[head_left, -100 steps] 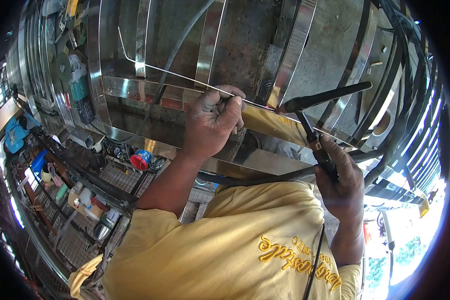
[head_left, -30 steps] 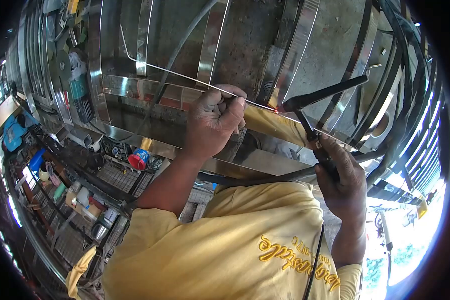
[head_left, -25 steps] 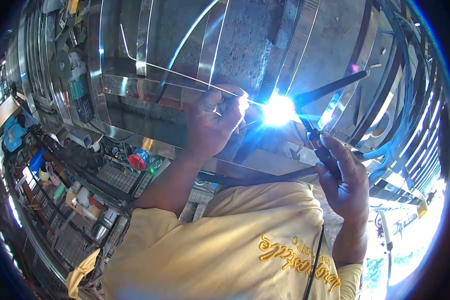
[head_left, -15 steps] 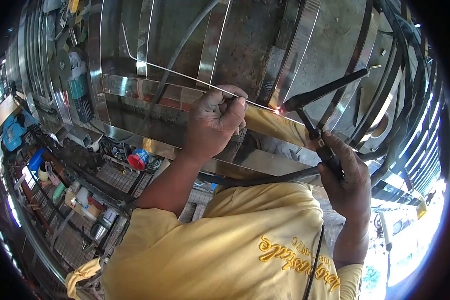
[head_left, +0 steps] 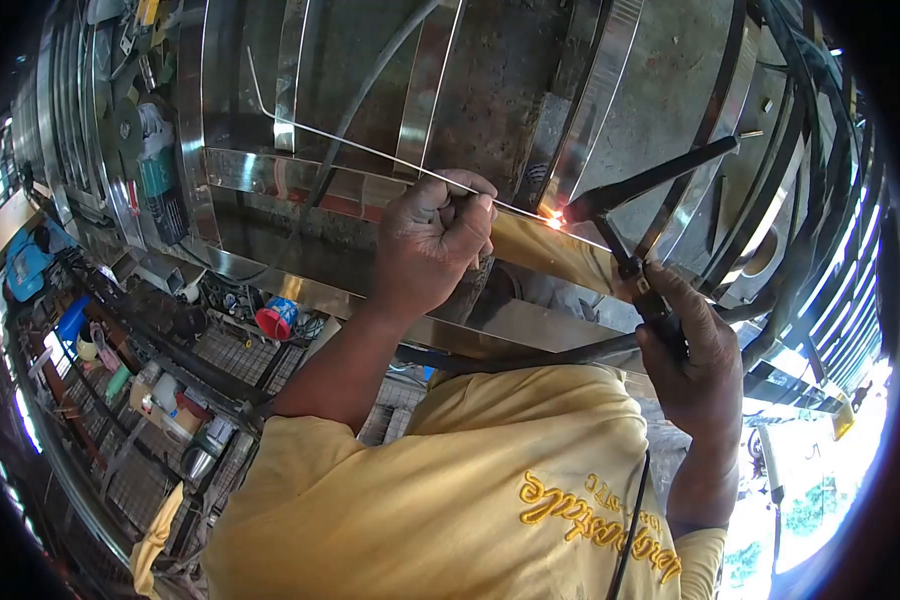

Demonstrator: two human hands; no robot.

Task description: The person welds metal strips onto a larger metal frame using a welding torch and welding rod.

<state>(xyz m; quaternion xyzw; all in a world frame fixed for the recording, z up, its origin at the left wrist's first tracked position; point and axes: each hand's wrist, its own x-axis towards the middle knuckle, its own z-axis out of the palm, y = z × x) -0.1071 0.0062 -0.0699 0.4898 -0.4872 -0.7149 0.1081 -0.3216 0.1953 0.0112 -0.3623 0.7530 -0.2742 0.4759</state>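
My left hand [head_left: 435,235] is closed in a pinch on a thin bent filler rod [head_left: 355,146]. The rod runs along the edge of a shiny metal bar [head_left: 545,246] toward a bright glowing spot [head_left: 555,217]. Wrapped round the handle of a black TIG welding torch [head_left: 652,305] is my right hand [head_left: 692,355]. The torch's head points at the glow, where an upright flat bar [head_left: 592,100] meets the crosswise one. The rod's far tip is lost in the glare.
An angle grinder [head_left: 157,175] lies at the left among metal bars. Black cables [head_left: 808,190] hang along the right, and a thick hose [head_left: 540,357] crosses before my body. A red bucket [head_left: 276,318] and several tools sit lower left.
The glow at the torch tip is larger and brighter, with more orange light on the upright bar. Both hands keep nearly the same place.
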